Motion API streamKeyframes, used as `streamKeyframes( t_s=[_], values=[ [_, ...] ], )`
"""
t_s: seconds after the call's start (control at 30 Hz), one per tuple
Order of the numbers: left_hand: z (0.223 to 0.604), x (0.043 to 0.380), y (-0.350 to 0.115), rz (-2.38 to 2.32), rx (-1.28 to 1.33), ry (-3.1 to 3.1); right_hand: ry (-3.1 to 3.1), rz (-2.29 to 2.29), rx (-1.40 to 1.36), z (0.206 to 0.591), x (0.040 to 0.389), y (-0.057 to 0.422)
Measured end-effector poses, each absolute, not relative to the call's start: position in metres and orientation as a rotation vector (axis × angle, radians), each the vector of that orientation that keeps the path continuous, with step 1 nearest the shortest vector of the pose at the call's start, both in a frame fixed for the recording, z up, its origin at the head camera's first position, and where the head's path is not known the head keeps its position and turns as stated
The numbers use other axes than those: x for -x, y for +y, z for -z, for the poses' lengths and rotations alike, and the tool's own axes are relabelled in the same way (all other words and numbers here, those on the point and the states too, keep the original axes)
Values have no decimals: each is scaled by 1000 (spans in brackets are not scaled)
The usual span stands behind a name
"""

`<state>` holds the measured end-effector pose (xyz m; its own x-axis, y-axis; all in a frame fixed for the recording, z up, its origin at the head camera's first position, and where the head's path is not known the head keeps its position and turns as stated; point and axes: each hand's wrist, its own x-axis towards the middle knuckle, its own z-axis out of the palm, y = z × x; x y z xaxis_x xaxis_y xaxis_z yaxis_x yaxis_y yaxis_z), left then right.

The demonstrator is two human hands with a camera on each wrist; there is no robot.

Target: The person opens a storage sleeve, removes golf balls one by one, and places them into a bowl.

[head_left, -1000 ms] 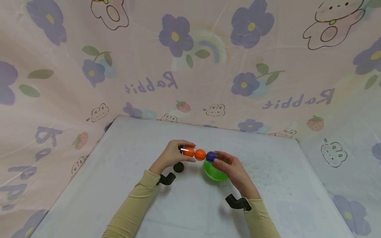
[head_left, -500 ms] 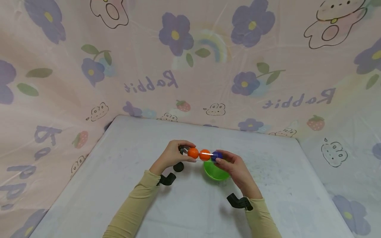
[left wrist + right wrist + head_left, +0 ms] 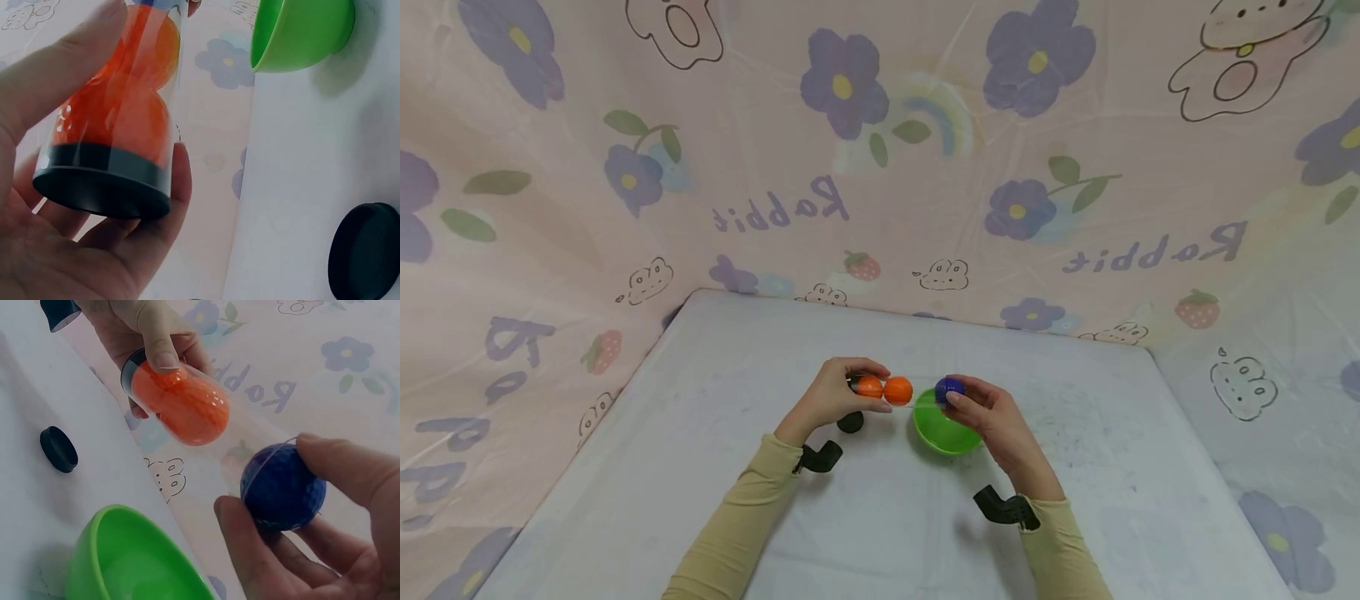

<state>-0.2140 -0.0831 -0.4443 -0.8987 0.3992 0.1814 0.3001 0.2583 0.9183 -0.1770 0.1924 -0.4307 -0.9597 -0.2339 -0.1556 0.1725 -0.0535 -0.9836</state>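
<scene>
My left hand (image 3: 831, 393) grips the black-capped end of a clear plastic tube (image 3: 240, 422), held roughly level above the table. Two orange balls (image 3: 197, 415) lie inside, against the black cap (image 3: 103, 181). At the tube's other end, my right hand (image 3: 992, 412) pinches a dimpled blue golf ball (image 3: 284, 487) between thumb and fingers. The ball sits at the tube's mouth, with the rim line crossing it; a gap separates it from the orange balls. Below the right hand stands a green bowl (image 3: 946, 433). A loose black cap (image 3: 59, 449) lies on the table under the left hand.
A white-covered table (image 3: 880, 525) spreads beneath both hands. Patterned cloth (image 3: 910, 200) with flowers and rabbits hangs behind and at the sides. Each wrist carries a black camera mount, one of them the right mount (image 3: 1003, 507).
The balls first slid right along the tube. Since then the two orange balls have slid back left to the capped end, while the blue ball stays at the right end in my right fingers.
</scene>
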Motion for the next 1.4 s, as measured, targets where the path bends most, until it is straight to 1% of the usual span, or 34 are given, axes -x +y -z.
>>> streamKeyframes(
  t_s=[0.87, 1.13, 1.4],
  values=[
    [447, 213, -93, -1831, -626, 2366, 2023, 2115, 99, 424, 177, 206],
    [448, 215, -95, -1847, -595, 2358, 2263, 1853, 56, 435, 179, 204],
    [448, 216, -96, -1875, -600, 2347, 2423, 1619, 194, 445, 180, 192]
  ],
)
